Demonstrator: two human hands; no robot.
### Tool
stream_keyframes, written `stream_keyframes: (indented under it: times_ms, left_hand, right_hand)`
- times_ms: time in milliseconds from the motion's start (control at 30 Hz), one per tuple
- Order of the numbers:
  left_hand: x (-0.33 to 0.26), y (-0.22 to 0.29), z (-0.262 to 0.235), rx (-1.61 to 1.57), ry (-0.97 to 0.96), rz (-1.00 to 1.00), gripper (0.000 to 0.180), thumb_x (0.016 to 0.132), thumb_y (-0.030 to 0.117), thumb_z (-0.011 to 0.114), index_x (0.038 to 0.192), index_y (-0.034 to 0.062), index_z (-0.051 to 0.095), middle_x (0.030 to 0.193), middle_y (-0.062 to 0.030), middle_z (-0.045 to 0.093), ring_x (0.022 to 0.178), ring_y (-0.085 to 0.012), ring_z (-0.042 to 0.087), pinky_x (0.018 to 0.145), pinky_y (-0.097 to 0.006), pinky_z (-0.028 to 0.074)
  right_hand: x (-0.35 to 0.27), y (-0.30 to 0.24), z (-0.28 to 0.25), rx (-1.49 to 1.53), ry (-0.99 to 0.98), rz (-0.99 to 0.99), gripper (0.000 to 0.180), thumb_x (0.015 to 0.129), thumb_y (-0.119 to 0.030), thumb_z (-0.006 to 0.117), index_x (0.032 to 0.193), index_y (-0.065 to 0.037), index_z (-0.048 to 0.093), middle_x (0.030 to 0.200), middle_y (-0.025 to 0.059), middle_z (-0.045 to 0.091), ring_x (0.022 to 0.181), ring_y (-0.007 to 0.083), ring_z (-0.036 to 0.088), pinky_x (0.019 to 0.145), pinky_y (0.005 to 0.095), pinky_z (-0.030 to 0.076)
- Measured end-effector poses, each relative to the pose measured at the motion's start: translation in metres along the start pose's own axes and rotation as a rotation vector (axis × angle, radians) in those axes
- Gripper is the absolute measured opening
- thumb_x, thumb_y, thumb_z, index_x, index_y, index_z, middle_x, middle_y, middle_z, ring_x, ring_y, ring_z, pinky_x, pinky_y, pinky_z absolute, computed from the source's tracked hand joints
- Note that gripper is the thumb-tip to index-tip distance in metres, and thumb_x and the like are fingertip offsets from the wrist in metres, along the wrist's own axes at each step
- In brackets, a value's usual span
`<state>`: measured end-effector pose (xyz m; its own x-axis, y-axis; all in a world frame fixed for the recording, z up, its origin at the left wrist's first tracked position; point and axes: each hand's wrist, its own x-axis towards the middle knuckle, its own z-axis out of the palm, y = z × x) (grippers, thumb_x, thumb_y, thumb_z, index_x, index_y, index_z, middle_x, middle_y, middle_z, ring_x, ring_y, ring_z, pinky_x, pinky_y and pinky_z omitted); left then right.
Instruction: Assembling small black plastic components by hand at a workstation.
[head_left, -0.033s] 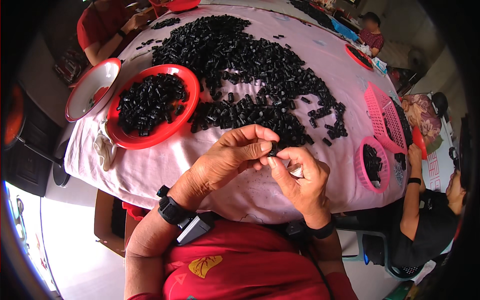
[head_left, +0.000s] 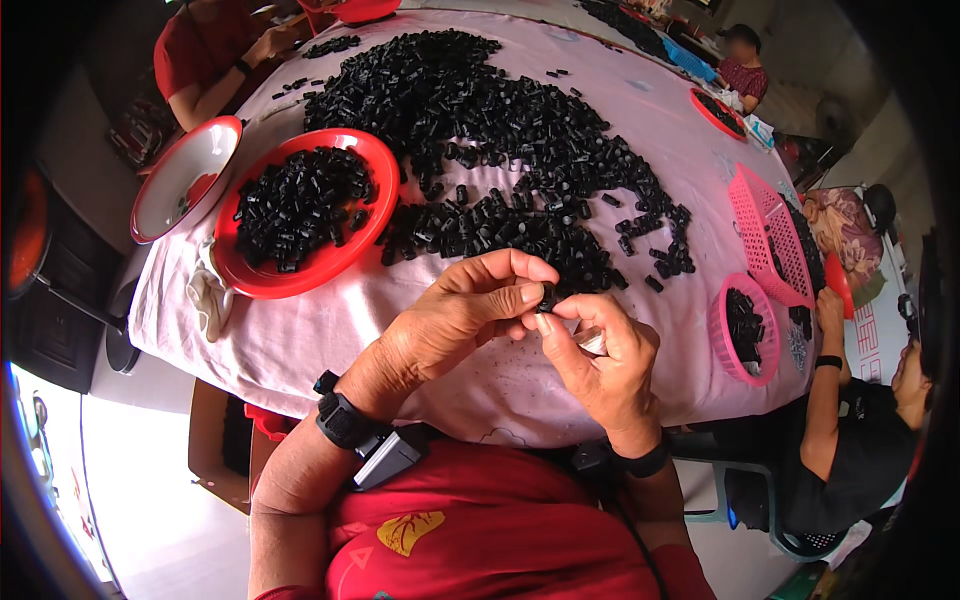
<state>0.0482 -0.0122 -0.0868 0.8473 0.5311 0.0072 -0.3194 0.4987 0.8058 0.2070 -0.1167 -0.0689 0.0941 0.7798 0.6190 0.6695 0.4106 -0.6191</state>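
Observation:
My left hand (head_left: 460, 312) pinches a small black cylindrical plastic piece (head_left: 546, 297) between thumb and forefinger, above the near side of the table. From the right, the thumb and fingers of my right hand (head_left: 612, 368) close on the lower end of the same piece. A pale, shiny object (head_left: 592, 342) shows in the curl of my right fingers; its kind is unclear. Just beyond both hands spreads a large heap of similar black pieces (head_left: 470, 120). A red plate (head_left: 268, 288) to the left holds many more of them.
A pink cloth (head_left: 330, 330) covers the table. Left lie a white basin with a red rim (head_left: 155, 200) and a crumpled whitish cloth (head_left: 207, 300). Right are a round pink basket (head_left: 768, 365) and a rectangular pink basket (head_left: 770, 225). A person in black (head_left: 860, 440) sits at right; others sit farther off.

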Motion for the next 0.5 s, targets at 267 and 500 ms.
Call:
stream_keyframes:
  times_ms: [267,500]
  left_hand:
    - [-0.0007,0.0038,0.0030,-0.024,0.026,-0.036,0.024,0.094,0.021,0.060,0.112,0.0035,0.061,0.099,-0.0032,0.065,0.084,-0.0112,0.062,0.077,-0.026,0.052]
    - [-0.0023,0.0064,-0.0007,-0.112,-0.007,-0.096,0.026,0.095,0.018,0.058,0.114,0.0000,0.060,0.095,-0.0065,0.067,0.083,-0.0129,0.065,0.078,-0.026,0.053]
  right_hand:
    - [-0.0015,0.0055,-0.0015,-0.019,0.018,-0.017,0.021,0.077,-0.004,0.074,0.093,-0.002,0.061,0.077,0.0091,0.068,0.064,0.0181,0.068,0.054,0.0285,0.053]
    - [-0.0014,0.0081,-0.0027,0.069,0.045,0.004,0.020,0.079,-0.001,0.073,0.096,-0.001,0.062,0.076,0.0056,0.067,0.058,0.0093,0.063,0.050,0.0240,0.049]
